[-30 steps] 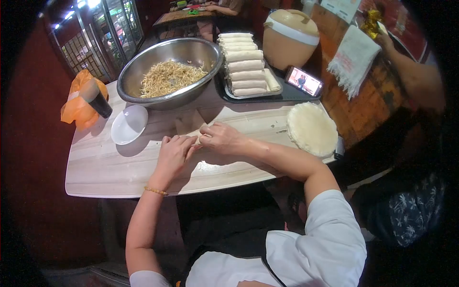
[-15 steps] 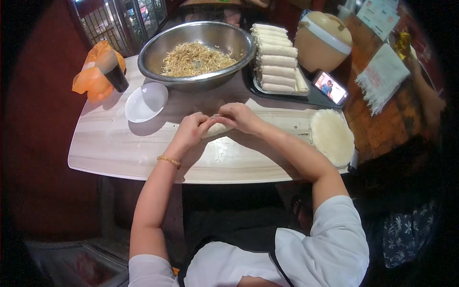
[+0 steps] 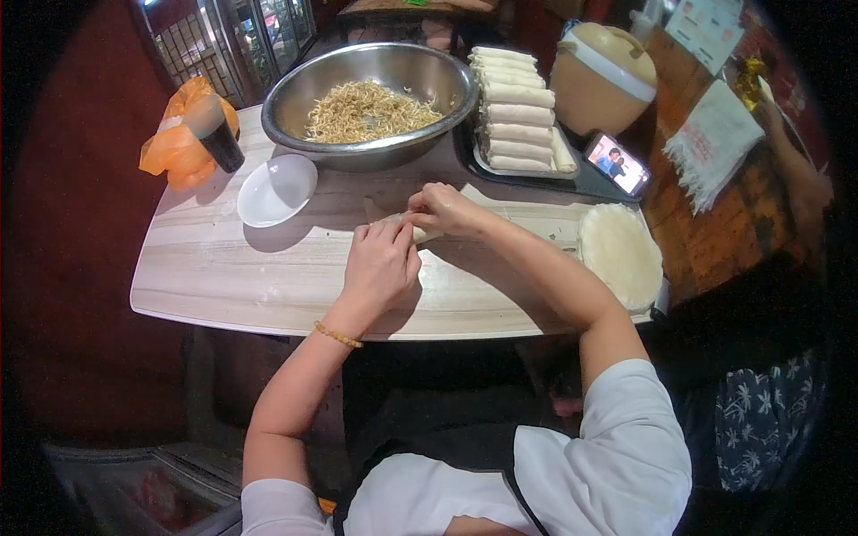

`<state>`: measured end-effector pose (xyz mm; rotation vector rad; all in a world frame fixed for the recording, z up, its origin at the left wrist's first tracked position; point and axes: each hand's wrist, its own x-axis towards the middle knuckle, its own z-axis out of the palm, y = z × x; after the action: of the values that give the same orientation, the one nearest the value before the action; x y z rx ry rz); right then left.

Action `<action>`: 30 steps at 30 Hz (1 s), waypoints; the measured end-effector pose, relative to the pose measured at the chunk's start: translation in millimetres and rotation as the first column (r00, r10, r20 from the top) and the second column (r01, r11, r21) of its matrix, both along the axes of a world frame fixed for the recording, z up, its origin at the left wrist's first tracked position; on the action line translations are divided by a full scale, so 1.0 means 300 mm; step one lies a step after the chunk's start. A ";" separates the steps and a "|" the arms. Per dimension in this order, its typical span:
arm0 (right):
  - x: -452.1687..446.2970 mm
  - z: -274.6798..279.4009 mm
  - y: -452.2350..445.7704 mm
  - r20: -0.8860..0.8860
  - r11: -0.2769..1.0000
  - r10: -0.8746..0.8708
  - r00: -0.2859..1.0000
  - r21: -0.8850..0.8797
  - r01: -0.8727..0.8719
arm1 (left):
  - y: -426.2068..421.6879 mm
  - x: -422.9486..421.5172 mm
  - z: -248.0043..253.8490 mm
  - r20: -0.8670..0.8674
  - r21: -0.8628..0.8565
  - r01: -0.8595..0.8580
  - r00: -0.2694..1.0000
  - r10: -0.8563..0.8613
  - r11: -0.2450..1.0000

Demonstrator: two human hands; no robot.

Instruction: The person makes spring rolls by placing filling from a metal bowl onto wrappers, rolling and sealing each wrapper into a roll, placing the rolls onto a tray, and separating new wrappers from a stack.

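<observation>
At the middle of the table, both of my hands are on a partly rolled spring roll point(image 3: 425, 235). My left hand point(image 3: 381, 259) lies palm down over its left part, fingers curled onto it. The fingers of my right hand point(image 3: 441, 211) pinch the wrapper close beside the left fingertips. A flap of pale wrapper shows beyond the left fingers, and my hands hide most of the roll. To the right is a stack of round wrappers point(image 3: 621, 257). Finished spring rolls point(image 3: 520, 114) are piled on a tray at the back.
A large steel bowl point(image 3: 286, 125) with bean sprout filling point(image 3: 371, 112) stands behind my hands. Left of it are a white bowl point(image 3: 277, 192), a dark drink point(image 3: 222, 147) and an orange bag point(image 3: 174, 152). A phone point(image 3: 617, 164), a beige container point(image 3: 603, 76) and a cloth point(image 3: 715, 143) are at right.
My left hand has turned palm down and shifted slightly right over the roll. My right hand has moved up a little, and a wrapper flap now shows beyond the left fingers.
</observation>
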<state>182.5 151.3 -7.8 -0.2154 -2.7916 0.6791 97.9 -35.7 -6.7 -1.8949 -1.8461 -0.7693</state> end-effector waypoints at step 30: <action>0.017 0.103 -0.015 0.252 0.975 0.163 0.954 0.107 -0.195 | 0.094 -0.181 0.088 0.425 -0.303 0.231 0.901 -0.086 0.925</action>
<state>187.6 146.8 23.0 -0.0179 -3.1058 0.5369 43.7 -7.6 19.6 -2.2678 -2.2143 -1.0105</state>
